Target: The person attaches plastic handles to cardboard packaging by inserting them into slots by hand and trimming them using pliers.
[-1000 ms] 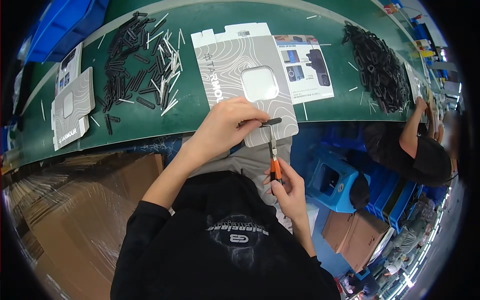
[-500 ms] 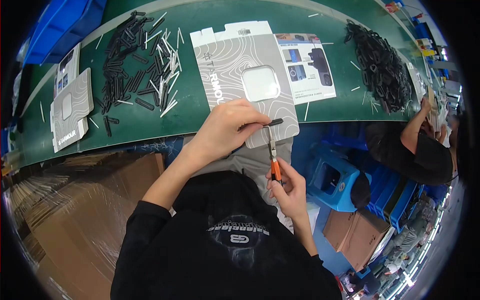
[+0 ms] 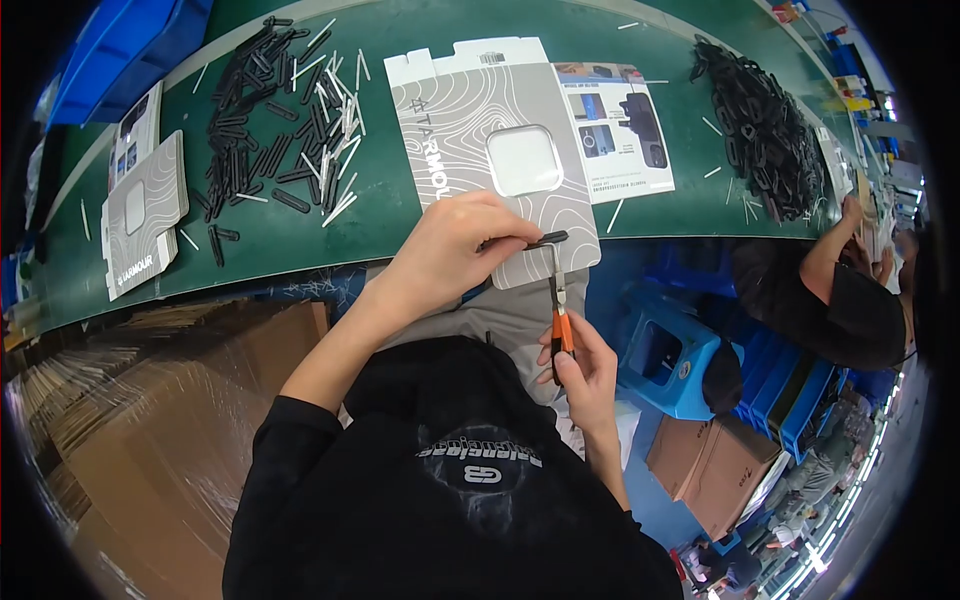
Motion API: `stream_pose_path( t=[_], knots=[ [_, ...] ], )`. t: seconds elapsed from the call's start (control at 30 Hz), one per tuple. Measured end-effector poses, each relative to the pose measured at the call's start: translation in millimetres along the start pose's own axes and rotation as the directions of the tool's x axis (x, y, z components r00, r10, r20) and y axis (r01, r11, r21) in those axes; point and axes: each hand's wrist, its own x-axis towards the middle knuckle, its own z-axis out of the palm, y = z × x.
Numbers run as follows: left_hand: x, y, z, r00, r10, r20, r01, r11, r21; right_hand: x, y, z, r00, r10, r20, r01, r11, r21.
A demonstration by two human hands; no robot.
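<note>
Between thumb and fingers my left hand [image 3: 462, 240] pinches a small black strip [image 3: 552, 238], whose end sticks out to the right. My right hand [image 3: 583, 368] is closed around orange-and-black pliers [image 3: 563, 333], held upright. A thin bent metal piece [image 3: 555, 258] at the pliers' jaws reaches up to the strip. Behind both hands lies a flat grey printed sleeve [image 3: 465, 140] with a rounded square window, its lower end over the table's edge. A white printed card [image 3: 625, 135] lies partly under the sleeve.
Black strips [image 3: 240, 140] and white sticks [image 3: 345, 115] are heaped on the green table [image 3: 380, 225] at left, near more packaging [image 3: 145, 215]. Black loops [image 3: 760, 130] form a pile at right. Beyond it, a person [image 3: 830, 290] sits near a blue stool [image 3: 665, 350].
The pliers and my right hand have shifted slightly right, and the bent metal piece has moved right along the strip. My left hand has barely moved.
</note>
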Motion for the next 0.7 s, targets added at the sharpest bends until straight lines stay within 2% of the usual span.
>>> stream_pose_path(
  t=[0.2, 0.33, 0.47, 0.7],
  knots=[
    [-1, -2, 4, 0.999, -0.003, 0.033, 0.004, 1.0, -0.022, -7, 5, 5, 0.999, 0.016, -0.032, -0.018, 0.999, -0.05],
    [-1, 1, 0, 0.999, -0.036, 0.01, 0.036, 0.999, 0.004, -1, 6, 8, 1.0, -0.017, 0.001, 0.017, 0.999, -0.048],
    [0, -2, 2, 1.0, 0.015, 0.0, -0.015, 1.0, 0.001, -1, 8, 3, 0.999, -0.034, 0.027, 0.037, 0.994, -0.106],
    [0, 0, -1, 1.0, -0.012, 0.004, 0.012, 1.0, -0.005, 1, 10, 8, 0.999, -0.041, 0.03, 0.043, 0.997, -0.06]
  ],
)
